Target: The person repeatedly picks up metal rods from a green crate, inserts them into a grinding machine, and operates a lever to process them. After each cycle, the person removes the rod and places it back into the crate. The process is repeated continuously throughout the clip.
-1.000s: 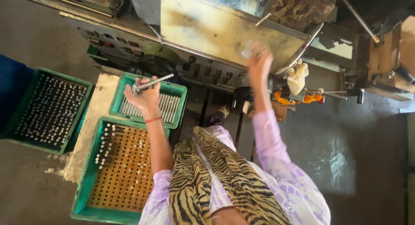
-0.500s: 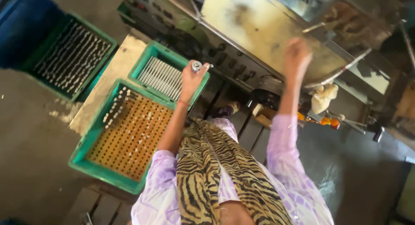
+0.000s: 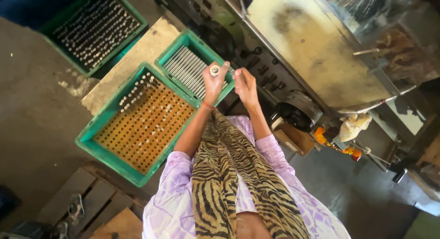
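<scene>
Gripping a metal rod [image 3: 214, 70], left hand [image 3: 213, 83] (right hand [image 3: 245, 85] just beside).

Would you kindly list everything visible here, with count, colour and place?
rod: one, silver metal, held upright in the left hand above the rod crate
crates: three, green, on the floor at left; rod crate holds silver rods lying flat, peg crate has a brown perforated board with a few pegs, far crate is full of upright pegs
slab: one, beige, between the crates
machine: one, grey and yellowish, ahead of the person
cloth: one, cream, at the machine's right
box: one, brown, under the machine
pallet: one, grey wood, bottom left
scarf: one, tiger-striped
left hand: grips the rod
right hand: beside the left, touching the rod's end
</scene>
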`<state>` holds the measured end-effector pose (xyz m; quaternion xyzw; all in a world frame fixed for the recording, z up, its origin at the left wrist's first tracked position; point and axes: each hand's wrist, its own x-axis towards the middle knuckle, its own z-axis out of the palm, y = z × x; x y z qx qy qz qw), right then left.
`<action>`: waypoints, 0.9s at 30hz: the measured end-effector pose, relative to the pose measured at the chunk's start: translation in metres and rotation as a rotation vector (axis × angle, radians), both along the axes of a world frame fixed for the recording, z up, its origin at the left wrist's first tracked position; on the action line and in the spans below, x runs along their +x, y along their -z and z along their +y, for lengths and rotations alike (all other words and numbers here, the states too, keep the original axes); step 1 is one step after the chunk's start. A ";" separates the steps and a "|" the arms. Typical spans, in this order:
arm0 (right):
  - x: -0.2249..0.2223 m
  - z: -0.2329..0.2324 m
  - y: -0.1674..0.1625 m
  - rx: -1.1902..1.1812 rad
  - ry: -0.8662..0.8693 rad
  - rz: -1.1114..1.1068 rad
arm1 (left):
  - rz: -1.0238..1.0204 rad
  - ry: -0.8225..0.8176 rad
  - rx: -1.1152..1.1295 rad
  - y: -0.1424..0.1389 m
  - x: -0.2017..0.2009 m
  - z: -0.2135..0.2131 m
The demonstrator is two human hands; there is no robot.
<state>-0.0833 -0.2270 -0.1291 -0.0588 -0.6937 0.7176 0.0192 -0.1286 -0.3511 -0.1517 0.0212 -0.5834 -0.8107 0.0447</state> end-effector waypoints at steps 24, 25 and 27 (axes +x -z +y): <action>-0.029 -0.050 -0.013 -0.178 0.308 0.123 | -0.033 0.062 -0.125 0.019 -0.019 -0.008; -0.031 -0.045 -0.017 -0.249 0.366 0.152 | -0.007 0.114 -0.250 0.025 -0.011 -0.007; -0.041 -0.033 -0.026 -0.407 0.477 0.245 | -0.025 0.159 -0.666 0.038 0.002 -0.002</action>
